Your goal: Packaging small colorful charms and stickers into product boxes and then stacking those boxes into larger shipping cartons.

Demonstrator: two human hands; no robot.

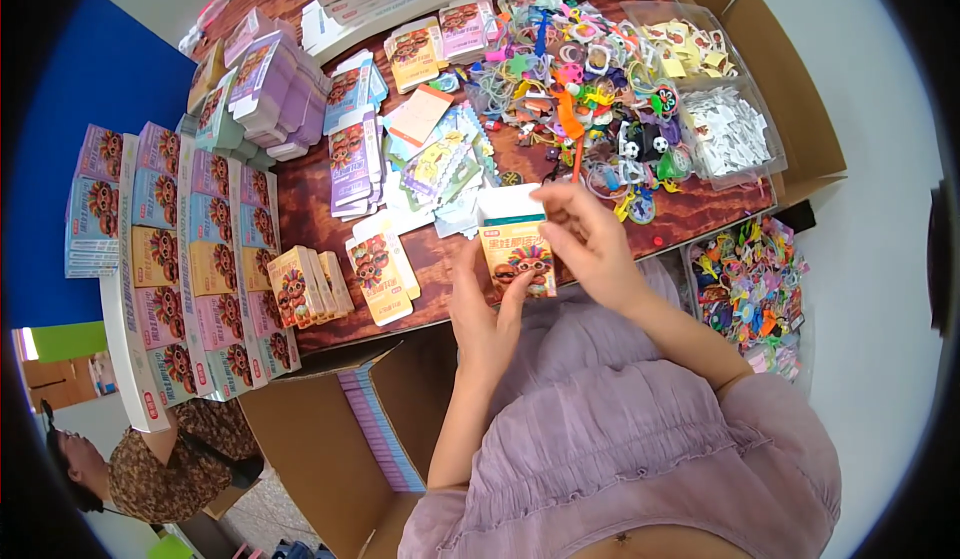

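Small yellow box (517,249) upright over the table (690,214) edge, flap open on top (long axis vertical), cradled from below by left hand (487,314), with right hand (590,244), pinched narrow on box's right edge, the nearer to the opening.

A brown wooden table (420,259) carries small flat cartons (350,154), sticker cards (440,164) and colourful plastic trinkets (590,89).

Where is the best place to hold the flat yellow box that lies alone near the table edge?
Take the flat yellow box by its two long sides, coming from above. It lies flat on the table, and its near end juts past the edge, so that end also offers a grip from below, probably easiest.
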